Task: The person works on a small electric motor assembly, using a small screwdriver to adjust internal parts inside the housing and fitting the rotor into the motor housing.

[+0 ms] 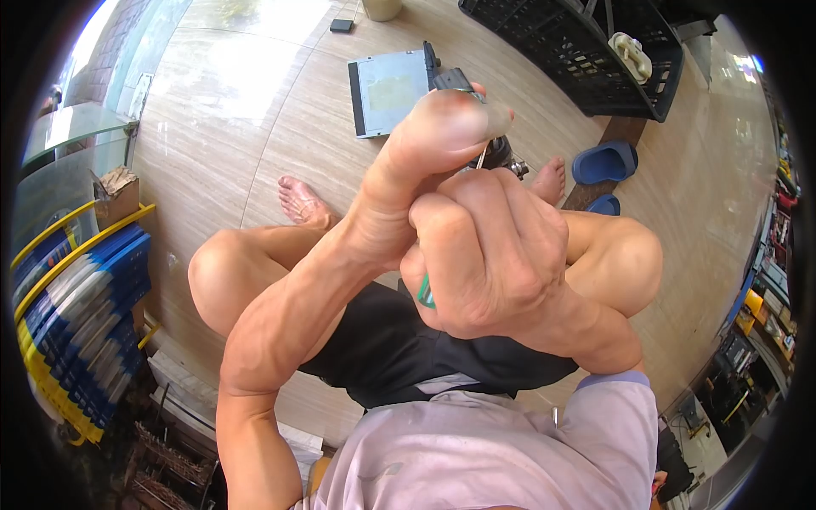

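My left hand (416,144) is raised with its fingers curled. A small dark grey blocky part (455,81) with a bluish edge sticks out past its fingertips. My right hand (493,255) is closed in a fist just below it. From this fist shows the green end of a slim tool (426,291); its kind is hidden by the fingers. A thin pale shaft or wire (482,157) runs between the two hands. Behind them, a dark round object with metal fittings (501,157) is partly covered.
On the tiled floor (204,127) lie a flat silver metal case (391,92) and a small black box (342,26). A black plastic crate (586,51) stands at upper right, near blue slippers (604,161). A yellow rack (81,255) with blue packets is at left, crowded shelves (765,323) at right.
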### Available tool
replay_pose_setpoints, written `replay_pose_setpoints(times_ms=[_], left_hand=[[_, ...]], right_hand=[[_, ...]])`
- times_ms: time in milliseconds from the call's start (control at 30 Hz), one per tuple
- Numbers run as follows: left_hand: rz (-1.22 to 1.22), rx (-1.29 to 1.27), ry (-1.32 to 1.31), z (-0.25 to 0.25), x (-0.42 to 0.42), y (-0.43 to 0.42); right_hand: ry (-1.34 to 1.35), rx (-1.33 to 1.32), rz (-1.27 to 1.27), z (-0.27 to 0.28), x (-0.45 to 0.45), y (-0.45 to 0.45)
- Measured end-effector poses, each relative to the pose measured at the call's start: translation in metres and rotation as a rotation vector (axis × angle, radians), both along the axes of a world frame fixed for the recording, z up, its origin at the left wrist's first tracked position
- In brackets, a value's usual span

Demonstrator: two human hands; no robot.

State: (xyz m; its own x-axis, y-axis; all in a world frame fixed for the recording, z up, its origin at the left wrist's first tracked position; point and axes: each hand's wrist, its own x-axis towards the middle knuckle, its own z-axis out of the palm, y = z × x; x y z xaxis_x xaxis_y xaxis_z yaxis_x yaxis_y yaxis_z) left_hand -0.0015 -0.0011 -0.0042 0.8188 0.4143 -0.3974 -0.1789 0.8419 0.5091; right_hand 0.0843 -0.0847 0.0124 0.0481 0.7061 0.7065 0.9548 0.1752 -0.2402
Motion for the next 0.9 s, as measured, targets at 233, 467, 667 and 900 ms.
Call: replay_pose_setpoints(times_ms=[233,467,667,900], left_hand=[[0.118,-0.026,0.038,0.002,0.002,-0.005],[0.2,0.152,0.006,-0.008,0.007,-0.006],[0.132,-0.02,-0.021,0.007,0.008,-0.001],[0.099,-0.026,0.042,0.012,0.014,0.004]], right_hand=[[0.005,0.006,0.0,-0.002,-0.003,0.001],[0.011,-0.029,0.02,0.0,-0.002,0.001],[0.05,-0.08,0.063,0.001,-0.001,-0.004],[0.082,-0.078,0.08,-0.002,0.005,-0.006]])
